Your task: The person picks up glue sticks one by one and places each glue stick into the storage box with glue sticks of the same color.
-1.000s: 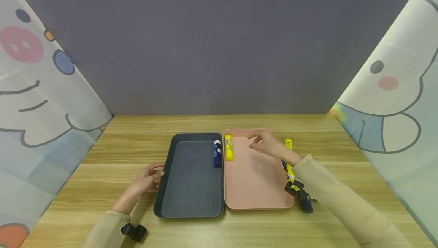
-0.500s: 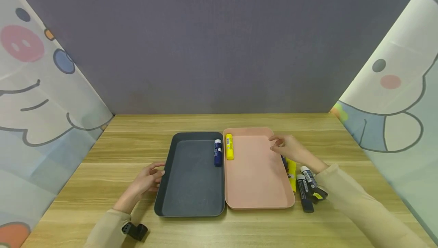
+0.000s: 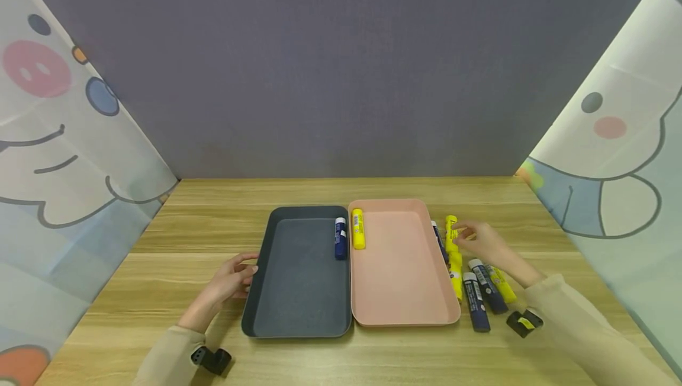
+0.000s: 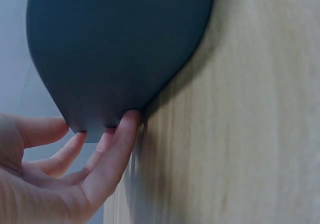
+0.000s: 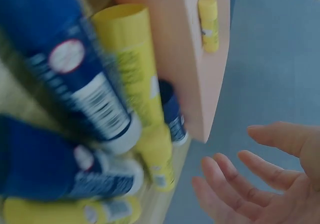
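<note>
Right hand [image 3: 483, 246] shifted rightward, fingers loose, empty, near yellow cylindrical plastic tube [image 3: 450, 230]; left hand [image 3: 226, 280], unclenched, touches dark rectangular plastic tray [image 3: 298, 282]. Hasty pinch could roll tube.

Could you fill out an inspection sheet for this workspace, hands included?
Surface: wood-grain table.
Job's things: dark tray with one blue tube; pink tray with one yellow tube; three blue tubes and three yellow tubes to its right.
Clutter: nothing seen.
Hands: left hand touches dark tray's left edge; right hand near loose tubes, holding nothing; black device on each wrist.
Cables: nothing seen.
Surroundings: dark gray back panel; cartoon-printed side panels.
</note>
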Demonstrator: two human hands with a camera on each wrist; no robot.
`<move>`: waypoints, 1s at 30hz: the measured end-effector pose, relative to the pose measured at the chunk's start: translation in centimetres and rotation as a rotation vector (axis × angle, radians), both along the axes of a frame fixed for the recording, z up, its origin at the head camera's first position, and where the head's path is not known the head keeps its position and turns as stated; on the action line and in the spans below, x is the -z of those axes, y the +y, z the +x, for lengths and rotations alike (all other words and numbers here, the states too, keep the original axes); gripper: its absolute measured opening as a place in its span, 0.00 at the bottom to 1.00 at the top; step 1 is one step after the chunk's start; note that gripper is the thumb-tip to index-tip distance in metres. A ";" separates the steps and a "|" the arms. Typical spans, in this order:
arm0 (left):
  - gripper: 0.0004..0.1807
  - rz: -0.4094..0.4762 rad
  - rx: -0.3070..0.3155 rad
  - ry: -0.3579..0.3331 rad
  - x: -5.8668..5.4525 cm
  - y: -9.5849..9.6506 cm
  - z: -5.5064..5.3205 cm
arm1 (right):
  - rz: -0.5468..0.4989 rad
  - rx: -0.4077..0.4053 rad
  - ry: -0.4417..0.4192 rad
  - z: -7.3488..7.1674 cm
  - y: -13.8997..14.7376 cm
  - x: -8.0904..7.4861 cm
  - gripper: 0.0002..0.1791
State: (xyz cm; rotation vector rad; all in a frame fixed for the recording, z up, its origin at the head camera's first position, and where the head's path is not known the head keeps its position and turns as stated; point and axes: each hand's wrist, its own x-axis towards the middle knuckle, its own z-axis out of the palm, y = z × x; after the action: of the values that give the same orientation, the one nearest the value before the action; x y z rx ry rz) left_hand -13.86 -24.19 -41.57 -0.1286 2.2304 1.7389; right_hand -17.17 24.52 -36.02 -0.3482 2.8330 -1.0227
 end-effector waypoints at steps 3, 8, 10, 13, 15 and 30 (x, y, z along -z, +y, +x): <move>0.24 -0.004 -0.006 -0.002 0.0 0.0 0.0 | 0.015 0.009 0.009 0.4 0.9 0.3 0.20; 0.24 -0.007 -0.004 -0.004 0.1 0.0 0.0 | 0.048 0.034 0.015 0.9 2.0 0.5 0.21; 0.24 -0.009 -0.001 -0.005 0.1 0.0 0.0 | 0.067 0.042 0.020 1.1 2.4 0.7 0.21; 0.24 -0.009 0.002 -0.006 0.0 0.0 0.0 | 0.088 0.045 0.030 1.3 3.1 1.1 0.20; 0.24 -0.006 0.001 -0.004 0.0 0.1 0.0 | 0.101 0.046 0.041 1.3 3.5 1.4 0.20; 0.23 0.002 -0.009 -0.006 0.2 0.0 0.0 | 0.132 0.072 -0.027 2.2 5.6 2.7 0.24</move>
State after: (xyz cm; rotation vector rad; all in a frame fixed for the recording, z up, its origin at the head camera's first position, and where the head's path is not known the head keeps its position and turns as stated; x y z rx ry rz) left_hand -13.85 -24.16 -41.72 -0.1431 2.2274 1.7435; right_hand -14.96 30.09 -38.69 -0.2199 2.8883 -0.8388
